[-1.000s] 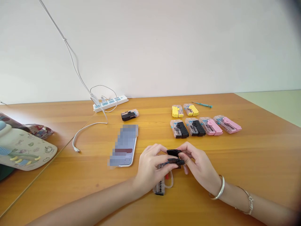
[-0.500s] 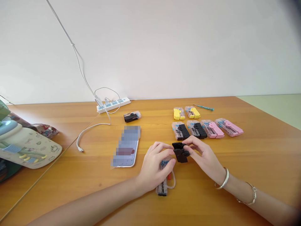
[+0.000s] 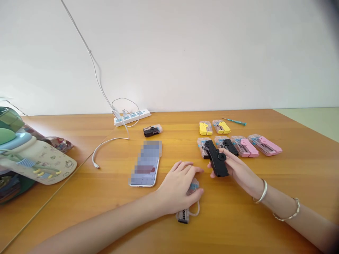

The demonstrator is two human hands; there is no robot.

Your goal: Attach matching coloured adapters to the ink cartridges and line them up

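Observation:
My right hand (image 3: 237, 171) holds a black plastic casing (image 3: 217, 160) with a round knob, raised above the table at a slant. Below it and to the left, my left hand (image 3: 180, 187) hovers over a clear toy water-gun body (image 3: 183, 215) with black lettering, its fingers spread. That body is partly covered by the hand, so whether the two touch I cannot tell. A pale tube (image 3: 196, 209) loops out from the body's right side. Behind the casing lie black folding water guns (image 3: 227, 145), one of them partly hidden by it.
Pink folding water guns (image 3: 265, 144) and yellow ones (image 3: 206, 127) lie beyond the hands, near a teal screwdriver (image 3: 234, 121). Another black one (image 3: 152, 131) is behind the phone (image 3: 144, 176). A power strip (image 3: 132, 117) with a white cable stands by the wall. A bottle (image 3: 50, 160) is at left.
My left hand has come off the black casing and spread its fingers. My right hand has turned the casing and moved it right. The view has shifted slightly.

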